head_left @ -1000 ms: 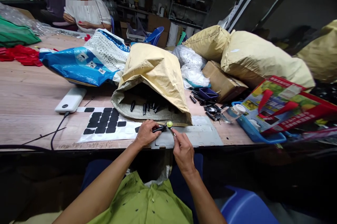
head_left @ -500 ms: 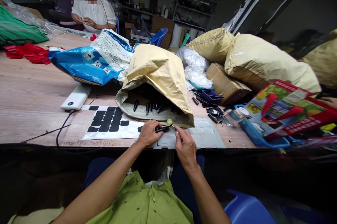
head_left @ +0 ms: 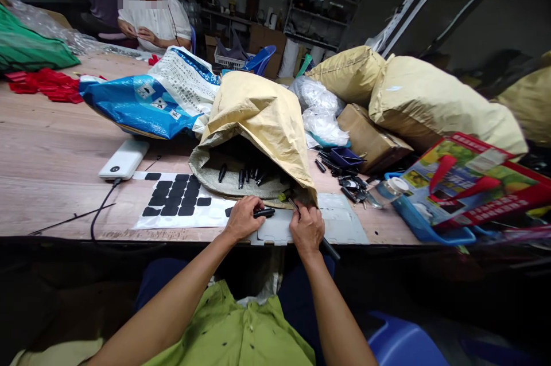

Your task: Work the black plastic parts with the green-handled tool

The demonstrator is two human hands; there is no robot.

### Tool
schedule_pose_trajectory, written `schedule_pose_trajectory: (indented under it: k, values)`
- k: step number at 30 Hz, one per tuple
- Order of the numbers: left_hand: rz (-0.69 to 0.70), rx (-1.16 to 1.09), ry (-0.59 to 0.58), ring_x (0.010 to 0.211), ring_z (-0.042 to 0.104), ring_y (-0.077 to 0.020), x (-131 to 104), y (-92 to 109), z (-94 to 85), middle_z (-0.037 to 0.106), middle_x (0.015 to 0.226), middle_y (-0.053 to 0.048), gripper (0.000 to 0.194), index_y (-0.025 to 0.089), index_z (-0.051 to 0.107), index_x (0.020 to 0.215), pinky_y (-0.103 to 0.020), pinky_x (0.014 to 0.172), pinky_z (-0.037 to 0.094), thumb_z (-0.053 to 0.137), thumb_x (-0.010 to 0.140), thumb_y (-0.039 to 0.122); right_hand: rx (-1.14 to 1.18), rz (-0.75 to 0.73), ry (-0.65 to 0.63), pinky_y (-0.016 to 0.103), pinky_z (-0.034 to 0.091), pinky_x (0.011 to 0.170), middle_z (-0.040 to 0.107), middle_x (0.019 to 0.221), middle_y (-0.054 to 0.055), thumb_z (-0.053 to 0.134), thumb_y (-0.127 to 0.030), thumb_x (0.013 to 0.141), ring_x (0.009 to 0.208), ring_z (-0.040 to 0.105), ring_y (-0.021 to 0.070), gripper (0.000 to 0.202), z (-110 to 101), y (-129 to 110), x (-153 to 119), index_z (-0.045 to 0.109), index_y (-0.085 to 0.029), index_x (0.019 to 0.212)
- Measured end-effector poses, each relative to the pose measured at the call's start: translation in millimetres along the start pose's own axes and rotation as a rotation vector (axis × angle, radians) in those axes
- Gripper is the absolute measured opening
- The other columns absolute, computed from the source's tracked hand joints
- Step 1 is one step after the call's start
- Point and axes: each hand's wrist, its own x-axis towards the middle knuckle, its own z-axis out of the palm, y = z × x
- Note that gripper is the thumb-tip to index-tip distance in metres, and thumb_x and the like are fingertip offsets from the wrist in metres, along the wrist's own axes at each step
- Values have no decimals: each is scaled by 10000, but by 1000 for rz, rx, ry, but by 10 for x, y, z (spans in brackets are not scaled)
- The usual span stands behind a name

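My left hand (head_left: 244, 218) is closed around a short black cylindrical piece (head_left: 266, 213), keeping it low over the grey board at the table edge. In my right hand (head_left: 308, 229) is a small hammer (head_left: 330, 249) with a yellow-green head and a dark handle that sticks out below my palm. Its head is at the mouth of the large yellow paper sack (head_left: 262, 102), to the right of the black piece and apart from it. Several similar black pieces (head_left: 241, 176) lie inside the sack's opening. Under my hands is the grey board (head_left: 275, 231).
Left of my hands lies a white sheet with black stickers (head_left: 174, 194), beyond it a white power bank (head_left: 124, 159) with a cable. To the right are loose black parts (head_left: 350, 185), a clear jar (head_left: 387, 189) and a blue basket (head_left: 413, 217). A person (head_left: 152, 22) sits across the table.
My right hand has turned and moved slightly right, swinging the hammer head away from the black piece toward the sack. My left hand stays in place with the piece.
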Motion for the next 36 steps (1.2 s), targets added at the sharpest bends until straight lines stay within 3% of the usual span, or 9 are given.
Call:
schedule_pose_trajectory:
  k: [15,18,22,25,28,30,32,36]
  values:
    - [5,29,-7,895,585,-232,-21,69,-34,649,880,-24,169,219,580,854,-362,834,451,662,715,166,1,5,1,331,345,788,632,974,82,568,-255,934,943,506,236,284,-2,-6,2,722,-234,1172]
    - [78,49,-61,897,587,-229,-265,228,-93,648,907,-37,158,219,587,889,-349,826,444,650,750,179,-10,-2,6,327,343,786,626,961,81,570,-261,933,937,502,235,286,-1,-2,1,721,-229,1174]
    - [159,-12,-349,823,617,-191,-845,339,-79,675,894,-11,159,249,600,966,-297,742,432,638,813,240,-21,-7,25,330,335,778,628,955,81,580,-259,925,932,502,234,285,14,5,-2,725,-230,1168]
    - [-52,87,-482,814,655,-199,-1190,148,42,701,884,-7,165,259,607,986,-289,709,432,632,825,282,-19,-3,25,333,336,773,628,951,77,588,-251,918,928,505,235,281,15,2,-1,727,-240,1162]
    - [-347,287,-557,940,691,-256,-1333,-177,166,728,974,-73,150,225,635,986,-317,761,460,572,860,279,-15,2,17,335,339,773,627,950,78,590,-253,916,925,507,235,287,7,-2,-1,726,-242,1170]
    - [-445,382,-623,1011,691,-281,-1345,-309,196,729,1040,-110,164,206,654,982,-335,790,471,540,878,261,-10,4,10,334,341,772,624,948,78,593,-258,916,921,507,234,287,5,-1,-1,726,-245,1170]
    - [-435,400,-661,1026,690,-289,-1305,-286,163,727,1068,-120,171,197,671,978,-337,791,472,566,865,270,-7,7,7,332,343,773,619,944,77,595,-257,913,920,505,234,287,9,2,-2,726,-244,1168]
    - [-267,102,-640,794,686,-211,-973,117,-81,735,856,-33,164,220,693,906,-271,644,434,619,841,351,-5,5,12,331,346,776,615,951,82,590,-249,911,925,501,235,285,22,6,-1,726,-232,1161]
